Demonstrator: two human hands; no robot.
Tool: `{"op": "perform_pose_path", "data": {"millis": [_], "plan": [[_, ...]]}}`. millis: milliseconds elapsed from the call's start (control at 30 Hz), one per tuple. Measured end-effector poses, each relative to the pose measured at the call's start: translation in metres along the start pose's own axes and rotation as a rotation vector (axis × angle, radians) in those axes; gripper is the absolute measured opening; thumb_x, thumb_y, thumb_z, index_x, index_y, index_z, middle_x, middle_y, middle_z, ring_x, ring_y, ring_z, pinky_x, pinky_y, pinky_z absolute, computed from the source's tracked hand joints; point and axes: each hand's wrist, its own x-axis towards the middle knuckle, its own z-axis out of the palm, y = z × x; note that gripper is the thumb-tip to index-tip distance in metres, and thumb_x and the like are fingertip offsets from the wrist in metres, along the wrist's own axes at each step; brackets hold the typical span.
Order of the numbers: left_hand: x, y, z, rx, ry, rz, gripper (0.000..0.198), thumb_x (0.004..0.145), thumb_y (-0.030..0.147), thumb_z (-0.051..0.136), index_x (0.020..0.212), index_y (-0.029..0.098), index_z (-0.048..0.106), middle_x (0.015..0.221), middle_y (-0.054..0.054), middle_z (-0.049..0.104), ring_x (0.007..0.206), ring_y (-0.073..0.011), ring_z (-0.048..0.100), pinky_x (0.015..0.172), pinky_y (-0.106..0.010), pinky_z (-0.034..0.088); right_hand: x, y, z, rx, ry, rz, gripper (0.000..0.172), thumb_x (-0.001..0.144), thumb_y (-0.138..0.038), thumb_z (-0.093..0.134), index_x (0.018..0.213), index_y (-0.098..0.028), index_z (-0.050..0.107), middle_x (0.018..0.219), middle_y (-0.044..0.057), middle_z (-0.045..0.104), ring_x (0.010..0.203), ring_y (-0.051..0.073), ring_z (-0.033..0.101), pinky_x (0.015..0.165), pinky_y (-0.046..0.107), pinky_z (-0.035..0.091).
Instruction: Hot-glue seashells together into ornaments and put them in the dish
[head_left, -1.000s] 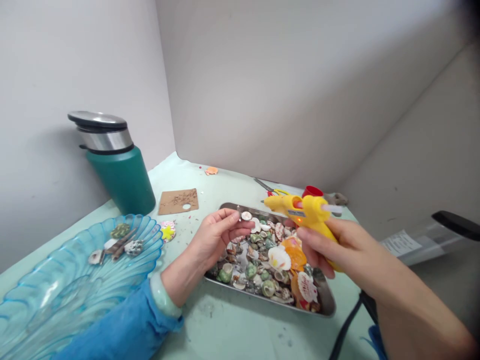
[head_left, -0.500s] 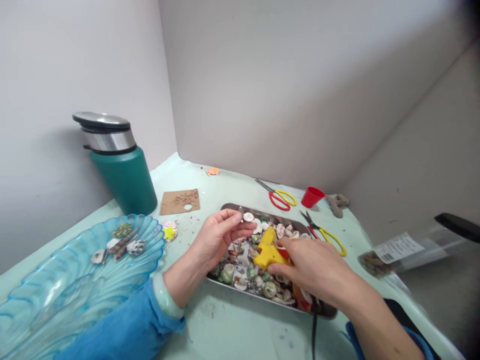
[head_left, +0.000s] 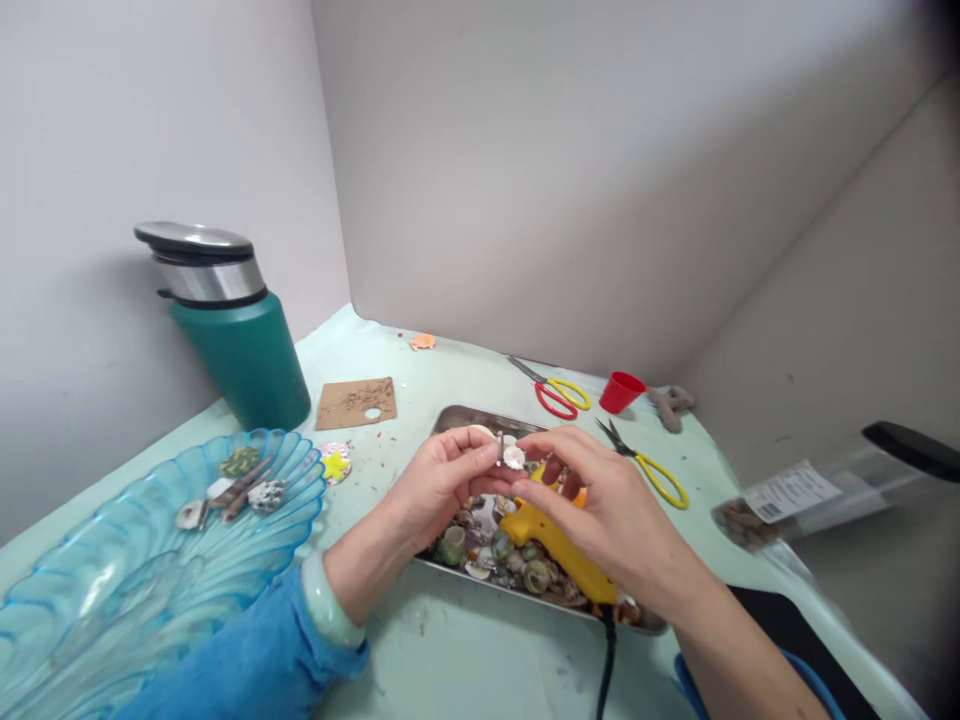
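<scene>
Small white shells [head_left: 514, 457] are pinched between the fingertips of my left hand [head_left: 442, 475], over the tray. My right hand [head_left: 581, 490] reaches in from the right, its thumb and fingertips curved around the other side of the shells and apparently touching them. Under my right hand, the yellow glue gun [head_left: 566, 555] lies on the shells in the metal tray [head_left: 495, 592], its black cord running off the front. Green, white and brown shells [head_left: 451, 546] fill the tray, partly covered by my hands.
A blue scalloped dish [head_left: 135, 560] with several shells lies left, near a green bottle [head_left: 247, 360]. Behind the tray are cardboard [head_left: 356, 403], red-and-yellow scissors [head_left: 556, 396], a red cup [head_left: 622, 392] and more scissors [head_left: 661, 480]. A clear container [head_left: 802, 495] stands right.
My right hand has let go of the yellow glue gun, which now lies on the shells. That hand has moved left and up to the white shells at my left fingertips.
</scene>
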Motion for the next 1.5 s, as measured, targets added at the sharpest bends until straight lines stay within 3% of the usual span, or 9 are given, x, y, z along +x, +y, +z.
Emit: {"op": "perform_pose_path", "data": {"millis": [300, 567, 700, 1100, 1300, 1500], "plan": [[-0.002, -0.002, 0.0, 0.087, -0.01, 0.006, 0.014, 0.078, 0.024, 0.069, 0.078, 0.012, 0.061, 0.08, -0.004, 0.066, 0.072, -0.0121, 0.064, 0.072, -0.027, 0.055, -0.001, -0.004, 0.007, 0.008, 0.094, -0.024, 0.008, 0.086, -0.023, 0.059, 0.094, -0.023, 0.06, 0.092, -0.001, 0.063, 0.077, 0.015, 0.058, 0.066, 0.028, 0.042], [-0.001, -0.003, 0.0, 0.158, 0.001, 0.03, 0.017, 0.078, 0.027, 0.068, 0.079, 0.012, 0.061, 0.086, -0.004, 0.065, 0.074, -0.0134, 0.064, 0.068, -0.027, 0.054, -0.003, -0.003, 0.008, -0.137, 0.114, 0.039, 0.009, 0.083, -0.026, 0.059, 0.09, -0.022, 0.057, 0.067, -0.003, 0.062, 0.059, 0.015, 0.057, 0.057, 0.028, 0.038], [-0.003, -0.002, 0.003, 0.198, 0.02, 0.018, 0.02, 0.076, 0.029, 0.071, 0.077, 0.013, 0.06, 0.077, -0.002, 0.064, 0.069, -0.0125, 0.064, 0.066, -0.026, 0.054, -0.003, -0.003, 0.007, -0.177, 0.066, 0.06, 0.01, 0.081, -0.024, 0.059, 0.09, -0.021, 0.055, 0.064, -0.003, 0.061, 0.057, 0.016, 0.055, 0.055, 0.028, 0.036], [-0.004, -0.002, 0.013, 0.352, 0.119, 0.031, 0.03, 0.069, 0.037, 0.074, 0.072, 0.014, 0.056, 0.063, 0.001, 0.062, 0.053, -0.0107, 0.061, 0.054, -0.023, 0.051, -0.004, -0.002, 0.006, -0.191, 0.031, 0.002, 0.008, 0.083, -0.02, 0.057, 0.092, -0.021, 0.057, 0.084, 0.001, 0.064, 0.062, 0.014, 0.056, 0.057, 0.027, 0.036], [-0.005, -0.005, 0.014, 0.494, 0.12, 0.06, 0.025, 0.076, 0.037, 0.067, 0.074, 0.015, 0.054, 0.054, 0.001, 0.059, 0.052, -0.0118, 0.06, 0.053, -0.022, 0.048, -0.003, -0.001, 0.007, -0.212, 0.035, -0.002, 0.008, 0.083, -0.021, 0.057, 0.091, -0.021, 0.058, 0.081, 0.002, 0.063, 0.068, 0.017, 0.058, 0.058, 0.028, 0.037], [-0.005, -0.008, 0.011, 0.662, 0.125, 0.161, 0.019, 0.08, 0.032, 0.061, 0.073, 0.017, 0.053, 0.059, 0.003, 0.054, 0.05, -0.0095, 0.055, 0.048, -0.02, 0.042, -0.003, -0.003, 0.007, -0.223, 0.032, 0.007, 0.009, 0.084, -0.023, 0.056, 0.091, -0.02, 0.058, 0.083, 0.003, 0.065, 0.069, 0.018, 0.06, 0.057, 0.028, 0.039]]}}
